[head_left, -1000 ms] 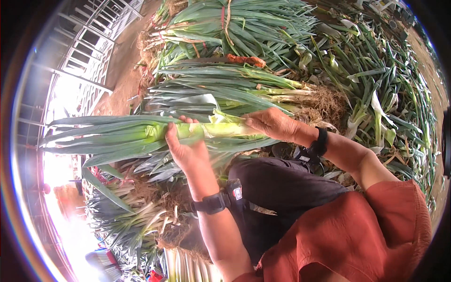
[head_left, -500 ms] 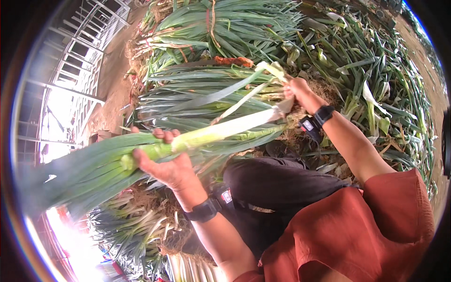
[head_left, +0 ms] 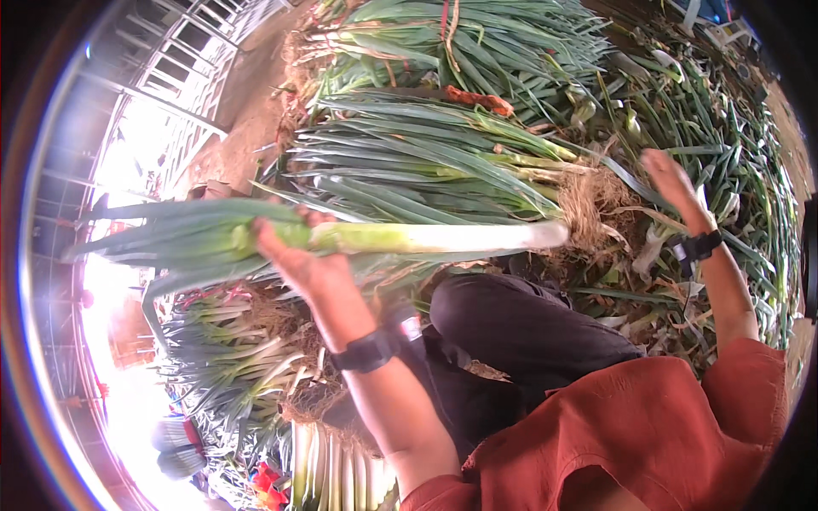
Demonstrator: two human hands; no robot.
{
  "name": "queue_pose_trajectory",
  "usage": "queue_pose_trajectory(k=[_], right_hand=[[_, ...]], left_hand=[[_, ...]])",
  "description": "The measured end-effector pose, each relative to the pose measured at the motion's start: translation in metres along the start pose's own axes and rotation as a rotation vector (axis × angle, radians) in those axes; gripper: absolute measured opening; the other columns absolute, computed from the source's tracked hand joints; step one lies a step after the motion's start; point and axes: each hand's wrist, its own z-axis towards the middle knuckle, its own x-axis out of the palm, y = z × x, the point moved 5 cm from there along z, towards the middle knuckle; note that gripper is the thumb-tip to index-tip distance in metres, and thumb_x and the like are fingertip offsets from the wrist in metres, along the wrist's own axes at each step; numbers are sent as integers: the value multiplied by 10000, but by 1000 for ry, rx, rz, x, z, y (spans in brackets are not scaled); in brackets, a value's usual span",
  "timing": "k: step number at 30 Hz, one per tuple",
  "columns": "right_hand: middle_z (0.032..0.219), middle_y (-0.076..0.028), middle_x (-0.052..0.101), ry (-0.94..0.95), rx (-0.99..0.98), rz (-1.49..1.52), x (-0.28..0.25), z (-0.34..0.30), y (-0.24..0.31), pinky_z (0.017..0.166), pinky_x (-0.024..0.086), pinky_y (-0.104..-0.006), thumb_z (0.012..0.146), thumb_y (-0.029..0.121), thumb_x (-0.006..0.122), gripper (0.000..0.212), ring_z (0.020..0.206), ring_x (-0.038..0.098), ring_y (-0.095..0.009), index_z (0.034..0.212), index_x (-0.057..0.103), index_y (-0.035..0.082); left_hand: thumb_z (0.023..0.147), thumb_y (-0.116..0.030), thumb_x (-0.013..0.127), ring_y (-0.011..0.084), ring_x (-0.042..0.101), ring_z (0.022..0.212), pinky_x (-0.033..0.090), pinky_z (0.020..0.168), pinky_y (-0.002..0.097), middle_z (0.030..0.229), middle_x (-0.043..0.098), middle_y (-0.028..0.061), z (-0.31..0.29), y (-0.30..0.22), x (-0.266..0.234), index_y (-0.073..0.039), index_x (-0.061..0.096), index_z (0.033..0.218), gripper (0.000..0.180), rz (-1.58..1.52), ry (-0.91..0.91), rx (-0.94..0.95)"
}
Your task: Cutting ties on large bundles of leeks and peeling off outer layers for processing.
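A thick leek (head_left: 443, 238) lies across the view, its white end to the right and its long green leaves fanning out to the left. My left hand (head_left: 300, 255) is closed around it where the pale stem turns into leaves. My right hand (head_left: 673, 183) is apart from the leek, off to the right above loose trimmed leaves (head_left: 724, 162). It is seen edge-on and a little blurred, its fingers look stretched out, and I see nothing held in it. A pale strip of leaf (head_left: 652, 249) hangs or lies just below that wrist.
Beyond the leek lies a heap of leeks (head_left: 426, 157) with stringy roots (head_left: 592, 204). Farther back is a tied leek bundle (head_left: 503, 43). More leeks (head_left: 230, 349) lie at the lower left, near white stems (head_left: 336, 473). My dark-trousered knee (head_left: 511, 319) is in front.
My right hand has come away from the leek's root end and swung right, and the loose outer leaves are off the stem. The leek has turned nearly level in my left hand.
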Motion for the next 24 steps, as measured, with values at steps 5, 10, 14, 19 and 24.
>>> queue_pose_trajectory(k=[5, 10, 14, 19, 24], right_hand=[[1121, -192, 541, 374, -856, 59, 43, -99, 238, 861, 412, -397, 827, 387, 567, 555, 949, 559, -318, 1267, 432, 75], [763, -174, 608, 404, -529, -12, 93, -115, 237, 641, 475, -429, 733, 234, 615, 354, 742, 595, -356, 1024, 520, 57], [707, -182, 601, 379, -527, 62, 101, -125, 246, 614, 462, -460, 750, 219, 572, 281, 680, 587, -381, 974, 509, 62], [733, -168, 599, 461, -407, 272, 102, -126, 251, 629, 452, -423, 740, 239, 600, 263, 701, 582, -365, 919, 553, 53], [696, -153, 573, 416, -386, 413, 87, -100, 271, 609, 446, -362, 738, 204, 616, 223, 638, 571, -289, 861, 555, 28]], left_hand=[[806, -478, 587, 148, 490, 606, 424, 572, 296, 749, 507, 69, 1, 29, -5, -77, 462, 1057, 489, -40, -14, -160], [857, -441, 537, 230, 593, 697, 517, 641, 351, 876, 560, 128, -21, 55, 14, 20, 434, 1107, 534, -8, -111, -197], [920, -435, 399, 248, 605, 792, 523, 729, 380, 980, 550, 155, -13, 81, -3, 32, 407, 1166, 527, 74, -134, -174], [958, -365, 278, 269, 605, 836, 516, 771, 371, 1002, 540, 173, -4, 100, -4, 72, 447, 1119, 495, -234, -224, -295], [893, -242, 421, 255, 600, 639, 481, 528, 355, 762, 584, 162, -11, 172, -32, 69, 539, 980, 344, 241, 91, -716]])
